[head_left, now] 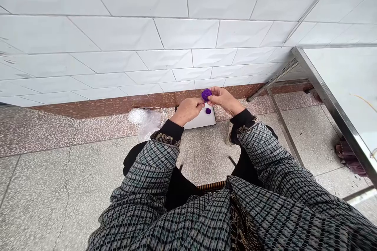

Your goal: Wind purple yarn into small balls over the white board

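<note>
Both of my arms, in checked grey sleeves, reach forward over my lap. My right hand (225, 99) is closed around a small purple crocheted piece (206, 94), held up at the fingertips. My left hand (188, 110) is closed in a pinch just below and left of that piece; what it pinches is too thin to make out. A second, smaller purple piece (208, 111) lies on a white box (203, 119) on the floor under my hands.
A clear plastic bag with white yarn (144, 119) lies on the speckled floor by the tiled wall. A metal table (335, 106) with slanted legs stands at the right. A dark cloth (349, 155) lies under it.
</note>
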The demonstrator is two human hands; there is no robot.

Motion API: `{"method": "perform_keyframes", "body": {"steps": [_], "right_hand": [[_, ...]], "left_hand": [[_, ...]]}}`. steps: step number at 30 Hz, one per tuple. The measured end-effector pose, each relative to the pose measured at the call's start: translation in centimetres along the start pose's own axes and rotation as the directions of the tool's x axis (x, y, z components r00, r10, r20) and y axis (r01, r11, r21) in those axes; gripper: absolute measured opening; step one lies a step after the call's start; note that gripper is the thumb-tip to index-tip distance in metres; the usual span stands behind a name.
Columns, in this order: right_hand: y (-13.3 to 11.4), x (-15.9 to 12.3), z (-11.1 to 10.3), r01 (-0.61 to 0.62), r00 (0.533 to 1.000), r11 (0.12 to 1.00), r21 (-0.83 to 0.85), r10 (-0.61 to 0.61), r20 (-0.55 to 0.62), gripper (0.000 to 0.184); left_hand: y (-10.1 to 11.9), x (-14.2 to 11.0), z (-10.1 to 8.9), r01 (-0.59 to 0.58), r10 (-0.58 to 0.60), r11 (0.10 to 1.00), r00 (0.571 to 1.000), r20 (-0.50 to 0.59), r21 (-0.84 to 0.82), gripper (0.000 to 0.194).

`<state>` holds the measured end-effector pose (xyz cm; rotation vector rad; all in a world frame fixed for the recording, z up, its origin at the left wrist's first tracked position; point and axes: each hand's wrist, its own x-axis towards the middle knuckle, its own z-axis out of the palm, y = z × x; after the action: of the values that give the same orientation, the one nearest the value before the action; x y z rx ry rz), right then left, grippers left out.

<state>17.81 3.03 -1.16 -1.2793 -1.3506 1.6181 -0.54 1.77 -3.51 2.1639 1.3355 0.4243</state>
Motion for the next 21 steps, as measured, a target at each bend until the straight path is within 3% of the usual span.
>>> {"method": "perform_keyframes", "body": {"steps": [2,4,6,8,11,13,15,18,21], "right_hand": [[0.5,0.3,-0.1,0.018,0.995,0.982,-0.190,-0.037,-0.096,0.020],[0.8,0.5,-0.3,0.025,0.983,0.904,-0.427,-0.100,-0.153,0.023],[1.0,0.3,-0.5,0.027,0.985,0.803,-0.596,-0.124,-0.122,0.025],[1.0,0.0,-0.6,0.017,0.999,0.782,-0.623,-0.035,-0.016,0.025],[0.6,-0.4,-0.7,-0.033,0.971,0.881,-0.473,0.141,0.195,0.023],[0.3,-0.7,-0.7,-0.040,0.942,0.946,-0.321,0.142,0.302,0.024],[0.1,-0.8,-0.7,-0.019,0.937,0.988,-0.152,0.071,0.343,0.024],[-0.1,-0.6,-0.8,0.034,0.969,0.996,0.077,-0.052,0.240,0.025],[0.1,-0.1,-0.9,0.086,0.992,0.976,0.202,-0.103,0.075,0.031]], "left_hand": [[0.0,-0.1,0.2,-0.053,0.053,0.999,0.998,0.046,-0.014,0.026],[0.0,-0.2,0.1,-0.084,0.085,0.996,0.993,0.077,-0.025,0.023],[-0.2,-0.2,-0.1,-0.095,0.097,0.995,0.994,0.049,-0.042,0.020],[-0.4,-0.3,-0.5,-0.092,0.090,0.994,0.995,-0.034,-0.060,0.020],[-1.0,-0.2,-1.1,-0.097,0.087,0.993,0.988,-0.124,-0.074,0.020],[-1.3,-0.1,-1.3,-0.099,0.086,0.992,0.985,-0.151,-0.080,0.020],[-1.5,0.0,-1.3,-0.085,0.070,0.992,0.984,-0.166,-0.088,0.022],[-1.3,0.0,-1.0,-0.060,0.044,0.993,0.987,-0.153,-0.106,0.023],[-0.6,-0.1,-0.5,-0.100,0.092,0.986,0.994,-0.064,-0.133,0.021]]}}
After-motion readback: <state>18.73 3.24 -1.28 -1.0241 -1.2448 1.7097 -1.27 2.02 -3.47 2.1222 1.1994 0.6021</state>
